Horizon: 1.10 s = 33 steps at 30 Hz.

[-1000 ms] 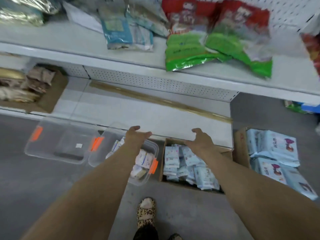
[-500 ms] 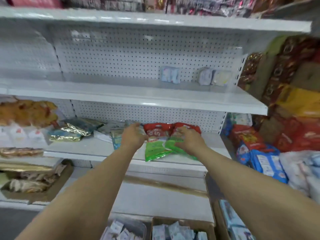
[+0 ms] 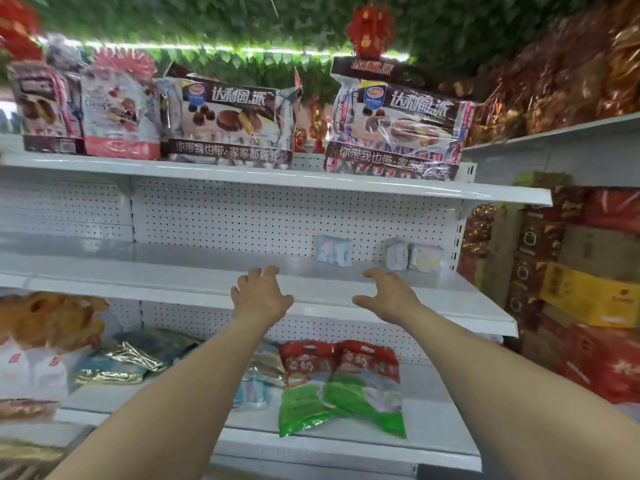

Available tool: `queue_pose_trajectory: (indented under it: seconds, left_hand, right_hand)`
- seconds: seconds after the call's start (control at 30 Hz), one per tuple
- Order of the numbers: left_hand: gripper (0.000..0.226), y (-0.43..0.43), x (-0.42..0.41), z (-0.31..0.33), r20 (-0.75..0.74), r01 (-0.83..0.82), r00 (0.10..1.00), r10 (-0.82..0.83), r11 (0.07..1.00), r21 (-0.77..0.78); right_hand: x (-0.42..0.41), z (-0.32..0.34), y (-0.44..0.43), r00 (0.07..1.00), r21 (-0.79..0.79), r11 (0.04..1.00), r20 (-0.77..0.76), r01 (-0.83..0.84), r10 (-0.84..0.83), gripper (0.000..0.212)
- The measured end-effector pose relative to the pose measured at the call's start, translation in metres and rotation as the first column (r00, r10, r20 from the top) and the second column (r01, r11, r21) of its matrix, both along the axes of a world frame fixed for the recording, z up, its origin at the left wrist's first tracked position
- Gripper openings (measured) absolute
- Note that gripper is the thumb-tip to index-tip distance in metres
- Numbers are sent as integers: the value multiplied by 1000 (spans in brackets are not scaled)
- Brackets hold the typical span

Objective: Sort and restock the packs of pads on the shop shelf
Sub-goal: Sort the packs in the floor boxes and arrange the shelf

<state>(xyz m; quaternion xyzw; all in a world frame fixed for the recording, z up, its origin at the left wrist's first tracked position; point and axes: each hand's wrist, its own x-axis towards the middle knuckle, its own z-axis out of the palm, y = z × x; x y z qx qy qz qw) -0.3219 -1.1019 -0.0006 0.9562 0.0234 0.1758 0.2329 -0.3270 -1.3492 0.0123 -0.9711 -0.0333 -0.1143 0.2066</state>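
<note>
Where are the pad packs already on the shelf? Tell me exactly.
In the head view, the pad packs stand at the back right of the middle shelf against the pegboard, beyond the right hand.

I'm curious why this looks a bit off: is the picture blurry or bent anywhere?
Head view: the edges smear, most at the red and gold goods on the right; the pads and both hands, left and right, are fairly sharp. The wide lens bows the shelf. A light strip glares on top.
</note>
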Motion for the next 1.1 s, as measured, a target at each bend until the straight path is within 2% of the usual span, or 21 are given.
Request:
queue_pose_trajectory:
  seconds: [0.27, 0.53, 0.63, 0.7, 0.77, 0.9, 1.03, 1.1]
  left_hand:
    - [70, -9, 115, 19, -48, 70, 996, -75, 993, -96]
    - [74, -40, 237, 8, -105, 189, 972, -208, 967, -171]
    - [62, -54, 277, 10, -115, 245, 958, -264, 957, -158]
    - [58, -61, 302, 7, -98, 285, 948, -303, 944, -165]
    - [72, -66, 327, -2, -76, 308, 941, -330, 928, -207]
    - [83, -75, 371, -19, -9, 377, 920, -393, 889, -260]
    - [88, -86, 402, -23, 22, 420, 902, -431, 866, -270]
    - [85, -90, 414, -24, 24, 440, 893, -450, 860, -259]
  right_hand:
    - [113, 14, -10, 996, 36, 996, -23, 85, -85, 71]
    - [221, -10, -49, 967, 92, 964, -77, 249, -243, 73]
    - [252, -13, -67, 939, 141, 929, -61, 343, -338, 72]
    - [274, -16, -82, 924, 178, 908, -14, 378, -382, 78]
    - [299, -24, -99, 910, 203, 894, 25, 400, -413, 86]
    - [306, -17, -95, 868, 247, 855, 88, 456, -488, 68]
    - [321, -20, -101, 863, 245, 846, 65, 473, -501, 84]
    - [327, -20, -106, 851, 251, 832, 54, 495, -522, 84]
